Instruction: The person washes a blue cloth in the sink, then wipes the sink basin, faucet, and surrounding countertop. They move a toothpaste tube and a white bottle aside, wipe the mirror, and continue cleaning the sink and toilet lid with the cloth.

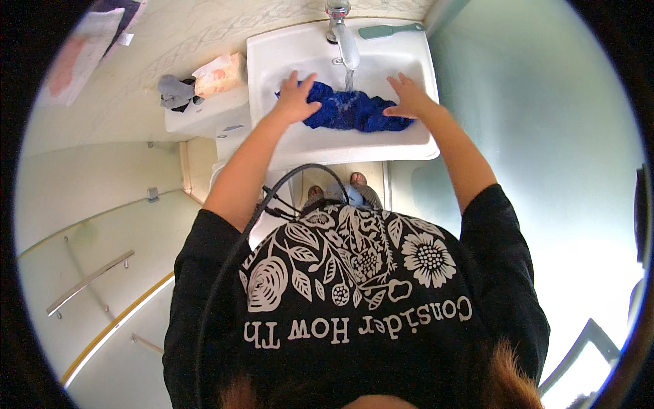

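Observation:
A wet blue cloth (pixel 352 110) lies bunched across the basin of a white sink (pixel 327 153). Water runs onto its middle from the chrome faucet (pixel 349 48). My left hand (pixel 296 99) is at the cloth's left end, fingers spread and pointing away from me. My right hand (pixel 409 99) is over its right end, also with fingers apart. Neither hand is closed around the fabric; whether the fingertips touch it cannot be told.
A green-handled flat brush or scraper (pixel 386 31) rests on the sink's back right rim. Left of the sink, a tissue pack (pixel 219 76) and a grey cloth (pixel 175 91) sit on a toilet tank (pixel 204 117). A frosted glass panel (pixel 511 102) stands close on the right.

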{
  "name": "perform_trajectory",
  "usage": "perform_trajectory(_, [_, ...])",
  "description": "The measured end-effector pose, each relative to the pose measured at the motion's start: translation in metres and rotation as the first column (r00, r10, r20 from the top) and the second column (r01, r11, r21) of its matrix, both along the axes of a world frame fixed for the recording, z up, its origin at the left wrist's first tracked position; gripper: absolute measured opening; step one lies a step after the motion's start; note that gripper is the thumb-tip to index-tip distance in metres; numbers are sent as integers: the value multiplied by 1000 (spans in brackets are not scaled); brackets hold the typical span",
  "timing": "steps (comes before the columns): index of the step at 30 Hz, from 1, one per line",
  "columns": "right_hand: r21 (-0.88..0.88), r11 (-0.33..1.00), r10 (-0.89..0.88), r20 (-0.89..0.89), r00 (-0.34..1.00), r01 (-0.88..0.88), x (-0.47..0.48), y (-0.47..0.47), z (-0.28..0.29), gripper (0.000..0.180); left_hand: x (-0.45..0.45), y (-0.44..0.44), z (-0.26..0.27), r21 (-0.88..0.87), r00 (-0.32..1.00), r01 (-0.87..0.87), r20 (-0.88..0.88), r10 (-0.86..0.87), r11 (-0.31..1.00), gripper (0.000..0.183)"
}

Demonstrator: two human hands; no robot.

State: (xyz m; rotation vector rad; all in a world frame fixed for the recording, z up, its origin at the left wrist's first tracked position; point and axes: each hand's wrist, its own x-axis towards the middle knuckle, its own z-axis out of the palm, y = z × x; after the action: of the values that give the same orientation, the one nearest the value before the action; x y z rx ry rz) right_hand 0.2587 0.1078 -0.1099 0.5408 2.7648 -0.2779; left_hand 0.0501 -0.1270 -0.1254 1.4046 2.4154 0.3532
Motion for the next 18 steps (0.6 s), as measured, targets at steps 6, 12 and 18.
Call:
perform_trajectory(6, [-107,978,201,255,946,-179,-18,-84,-30,80,74,13,-36,-418,993,75,-47,-104,905,70])
perform_trajectory(12, [-164,980,-121,-34,992,114,-59,-20,-48,59,19,3,-36,-233,902,87,-395,-176,969,48])
perform_trajectory(18, [215,918,345,-22,938,-333,-31,-79,-53,60,57,-6,-39,24,941,-324,-92,325,946,46])
